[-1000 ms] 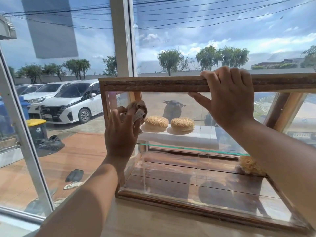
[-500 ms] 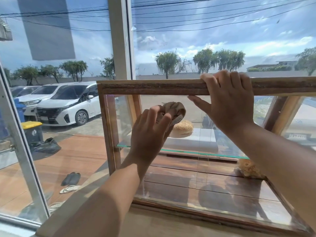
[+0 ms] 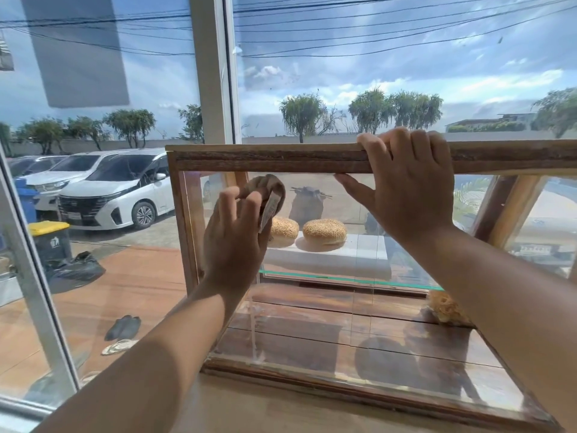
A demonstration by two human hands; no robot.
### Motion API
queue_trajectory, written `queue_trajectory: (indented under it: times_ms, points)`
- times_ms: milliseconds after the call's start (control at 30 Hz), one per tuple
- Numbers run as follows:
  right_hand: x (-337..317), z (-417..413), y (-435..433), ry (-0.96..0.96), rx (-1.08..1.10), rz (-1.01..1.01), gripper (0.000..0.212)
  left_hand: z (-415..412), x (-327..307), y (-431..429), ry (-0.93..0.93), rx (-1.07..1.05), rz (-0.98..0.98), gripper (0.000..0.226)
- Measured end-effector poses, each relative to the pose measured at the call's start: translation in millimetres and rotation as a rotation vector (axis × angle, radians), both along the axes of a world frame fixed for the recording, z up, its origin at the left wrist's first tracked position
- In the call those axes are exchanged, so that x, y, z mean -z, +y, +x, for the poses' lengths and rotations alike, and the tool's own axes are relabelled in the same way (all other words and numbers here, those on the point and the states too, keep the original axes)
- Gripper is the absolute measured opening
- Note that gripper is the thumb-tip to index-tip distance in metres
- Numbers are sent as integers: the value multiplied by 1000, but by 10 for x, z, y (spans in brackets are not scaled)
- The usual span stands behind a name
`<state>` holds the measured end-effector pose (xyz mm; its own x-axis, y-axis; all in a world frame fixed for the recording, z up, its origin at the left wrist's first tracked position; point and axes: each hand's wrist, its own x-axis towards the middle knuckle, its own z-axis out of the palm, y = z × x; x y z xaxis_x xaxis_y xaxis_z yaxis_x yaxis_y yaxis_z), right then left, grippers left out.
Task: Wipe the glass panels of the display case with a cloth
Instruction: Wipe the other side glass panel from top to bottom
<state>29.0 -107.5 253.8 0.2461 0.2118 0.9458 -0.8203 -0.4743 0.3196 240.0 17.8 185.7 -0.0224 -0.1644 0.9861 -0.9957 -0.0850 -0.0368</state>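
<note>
A wooden-framed display case (image 3: 265, 159) with glass panels stands on a wooden counter in front of me. My left hand (image 3: 232, 242) presses a crumpled brown cloth (image 3: 268, 190) with a white tag against the upper left of the front glass panel (image 3: 337, 314). My right hand (image 3: 406, 195) rests over the top wooden rail, fingers curled on top and thumb against the glass. Inside, two sesame buns (image 3: 324, 231) lie on a white block on a glass shelf (image 3: 343, 278); the left bun is partly behind my hand.
A frilly pastry (image 3: 445, 306) lies on the case's wooden floor at the right. A large window with a white post (image 3: 209, 70) stands just behind and left of the case. Outside are white cars (image 3: 118, 189), a yellow-lidded bin (image 3: 51, 240) and sandals (image 3: 121, 328).
My left hand with the cloth swept right across the glass, then back left and slightly up. My right hand stayed on the top rail.
</note>
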Motion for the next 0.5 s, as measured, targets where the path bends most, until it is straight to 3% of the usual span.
queue_trajectory:
  times_ms: [167, 267, 367, 500]
  points:
    - [-1, -8, 0, 11, 28, 7, 54, -329, -178, -157, -331, 78, 54, 32]
    - [-7, -10, 1, 15, 35, 9, 54, -298, -230, -164, -406, 86, 83, 31]
    - [-15, -9, 7, 11, 31, 12, 53, 56, -244, 5, -374, 2, 95, 28]
    - [-9, -13, 12, 23, 42, 31, 54, 524, -234, 248, -166, -128, 106, 43]
